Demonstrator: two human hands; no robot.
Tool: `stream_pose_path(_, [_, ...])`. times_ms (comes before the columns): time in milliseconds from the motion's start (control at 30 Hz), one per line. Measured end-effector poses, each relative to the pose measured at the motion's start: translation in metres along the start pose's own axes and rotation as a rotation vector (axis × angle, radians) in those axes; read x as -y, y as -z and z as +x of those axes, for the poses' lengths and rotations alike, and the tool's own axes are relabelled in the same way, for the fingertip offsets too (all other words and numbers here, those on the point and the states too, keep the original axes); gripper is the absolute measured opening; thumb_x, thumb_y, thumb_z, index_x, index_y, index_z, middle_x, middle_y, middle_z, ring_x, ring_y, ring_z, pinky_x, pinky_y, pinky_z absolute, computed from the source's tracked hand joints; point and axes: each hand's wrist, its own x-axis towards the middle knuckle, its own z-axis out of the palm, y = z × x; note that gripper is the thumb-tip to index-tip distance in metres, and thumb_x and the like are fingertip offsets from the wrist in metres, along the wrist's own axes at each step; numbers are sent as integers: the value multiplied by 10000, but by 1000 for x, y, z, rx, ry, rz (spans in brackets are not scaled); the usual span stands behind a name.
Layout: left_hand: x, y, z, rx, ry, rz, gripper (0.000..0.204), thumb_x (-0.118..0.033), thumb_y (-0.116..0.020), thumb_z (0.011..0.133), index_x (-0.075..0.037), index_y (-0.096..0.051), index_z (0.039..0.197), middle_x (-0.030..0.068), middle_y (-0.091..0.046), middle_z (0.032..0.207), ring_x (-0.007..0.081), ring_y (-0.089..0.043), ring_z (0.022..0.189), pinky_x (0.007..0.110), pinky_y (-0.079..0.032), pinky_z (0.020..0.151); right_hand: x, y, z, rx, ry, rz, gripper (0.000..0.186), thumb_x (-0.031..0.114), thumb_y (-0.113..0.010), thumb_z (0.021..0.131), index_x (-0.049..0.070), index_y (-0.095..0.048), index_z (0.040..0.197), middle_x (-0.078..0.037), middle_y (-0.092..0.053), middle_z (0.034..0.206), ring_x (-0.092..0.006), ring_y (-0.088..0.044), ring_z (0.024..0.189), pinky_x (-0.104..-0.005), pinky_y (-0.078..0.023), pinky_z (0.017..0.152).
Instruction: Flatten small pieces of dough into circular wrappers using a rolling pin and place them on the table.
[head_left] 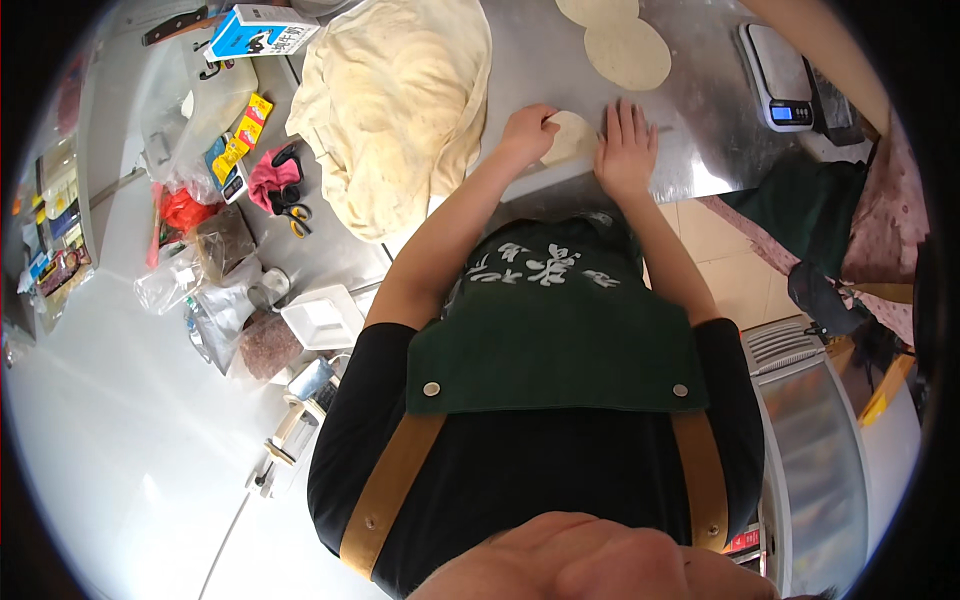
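Observation:
A pale, flat dough round (569, 139) lies on the steel table between my two hands, close to the table's near edge. My left hand (528, 137) is closed, with its thumb and fingers curled at the left edge of the round. Palm down, my right hand (627, 148) rests at the right edge of the dough with its fingers stretched forward. Whatever is beneath that palm is hidden. Farther off lie more dough rounds (628, 52), overlapping one another.
A cream cloth (395, 110) is heaped over something at the left. Beyond it stand a blue and white carton (262, 35), yellow packets (243, 135) and yellow-handled scissors (297, 219). At the right sits a digital scale (778, 80). A white tub (322, 317) is beside my left arm.

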Motion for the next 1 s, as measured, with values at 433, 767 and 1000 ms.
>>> stream_pose_path(433, [-28,5,-4,179,-131,482,212,-157,-579,757,-67,-601,948,131,-602,967,325,-579,873,405,-460,745,-13,20,-21,109,104,150,544,294,-586,764,44,-426,1220,-158,-365,1336,-322,-337,1237,-512,-228,1021])
stream_pose_path(767, [-26,15,-22,144,-56,437,185,-103,-573,759,-59,-583,938,140,-586,992,315,-560,931,410,-460,765,-48,41,-39,273,287,283,366,180,-696,642,122,-542,970,-48,-489,1032,-222,-455,1063,-452,-277,1018])
stream_pose_path(1000, [-10,12,-17,117,-7,339,240,-105,-571,773,-63,-581,1010,144,-576,1032,315,-549,956,405,-451,789,-37,33,1,264,385,213,343,207,-686,660,120,-555,965,-67,-499,1051,-233,-462,1055,-454,-286,1014])
